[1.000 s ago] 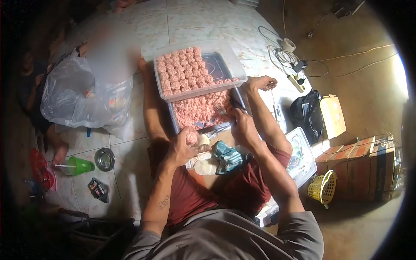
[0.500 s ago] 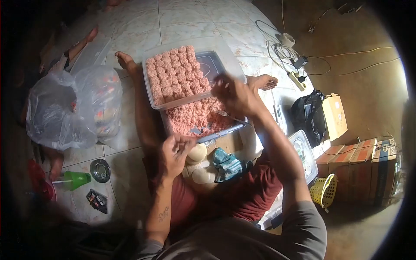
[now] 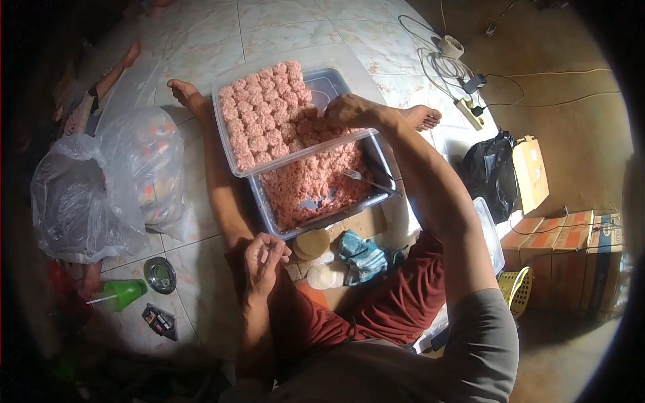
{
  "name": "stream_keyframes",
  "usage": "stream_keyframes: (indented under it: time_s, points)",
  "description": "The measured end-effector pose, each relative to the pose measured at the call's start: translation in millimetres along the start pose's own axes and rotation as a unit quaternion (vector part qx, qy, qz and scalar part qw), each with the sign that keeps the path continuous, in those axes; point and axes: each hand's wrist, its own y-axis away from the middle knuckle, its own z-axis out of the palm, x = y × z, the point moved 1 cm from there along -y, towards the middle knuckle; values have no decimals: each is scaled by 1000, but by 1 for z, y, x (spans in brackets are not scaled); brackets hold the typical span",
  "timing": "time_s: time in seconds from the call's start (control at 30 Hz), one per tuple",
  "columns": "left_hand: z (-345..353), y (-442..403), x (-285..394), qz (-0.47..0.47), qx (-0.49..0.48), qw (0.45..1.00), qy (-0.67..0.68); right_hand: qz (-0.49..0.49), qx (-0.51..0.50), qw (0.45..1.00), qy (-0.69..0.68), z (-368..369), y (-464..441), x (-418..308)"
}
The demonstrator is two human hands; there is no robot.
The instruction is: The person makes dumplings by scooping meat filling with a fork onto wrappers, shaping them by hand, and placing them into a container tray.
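My right hand (image 3: 351, 111) reaches into the clear plastic container (image 3: 226, 149), its fingers bent down and closed beside the rows of pink meatballs (image 3: 259, 111). What the fingertips hold, if anything, is hidden. Below, partly under that container, a blue-grey tray (image 3: 267, 213) holds loose minced meat (image 3: 295, 185), with a fork (image 3: 363, 178) resting at its right side. Palm turned up, my left hand (image 3: 263, 262) hovers by my left knee with loosely curled, parted fingers and nothing visible in it. Close to it are round pale discs (image 3: 313, 243) and a teal checked cloth (image 3: 363, 255).
To the left stand filled clear plastic bags (image 3: 87, 201), a green cup (image 3: 124, 294) and a glass ashtray (image 3: 160, 275). A power strip (image 3: 468, 113) with cables, a black bag (image 3: 489, 171), cardboard boxes (image 3: 554, 255) and a yellow basket (image 3: 516, 289) are on the right.
My right hand has gone down into the clear container near the end of the meatball rows. My left hand has drawn back from the tray's edge toward my knee. The view has shifted slightly.
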Motion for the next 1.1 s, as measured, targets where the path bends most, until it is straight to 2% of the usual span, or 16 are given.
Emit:
stream_keyframes:
  time_s: [0.13,0.17,0.2,0.23,0.3,0.33,0.37,0.43,0.47,0.53,0.63,0.7,0.8,0.9,0.93,1.1]
  points:
    - [2,2,-5,6,-4,1000,-9,-70,22,995,64,6,4,4]
    - [4,2,-7,11,2,1000,-14,-86,187,976,66,6,13,1]
    - [7,5,-7,16,8,1000,-18,-101,347,930,67,3,27,-9]
    - [15,9,-5,17,13,1000,-16,-106,344,930,69,-3,43,-24]
    - [31,17,5,71,25,975,-209,-67,260,961,66,-15,80,-61]
    - [36,16,0,111,-9,962,-248,-63,230,969,65,-1,89,-73]
    - [39,18,-4,116,-48,941,-315,-46,116,983,138,9,98,-83]
    - [47,16,-18,202,-87,878,-424,24,28,968,246,41,115,-99]
    - [53,16,-21,207,-82,878,-423,39,14,957,288,68,106,-75]
    - [63,18,-24,299,-31,749,-591,48,36,945,322,97,99,-53]
    - [52,16,-50,291,-26,710,-641,24,87,937,337,109,97,-43]
    - [55,18,-46,290,-8,716,-635,0,127,930,346,110,99,-41]
    - [52,20,-42,283,13,783,-554,-56,152,925,344,109,97,-47]
    - [43,24,-42,236,-2,798,-555,-103,15,951,290,87,99,-114]
    - [40,19,-48,223,-12,836,-501,-131,38,940,312,100,89,-109]
    - [40,16,-39,212,-19,885,-415,-128,120,945,277,151,34,-100]
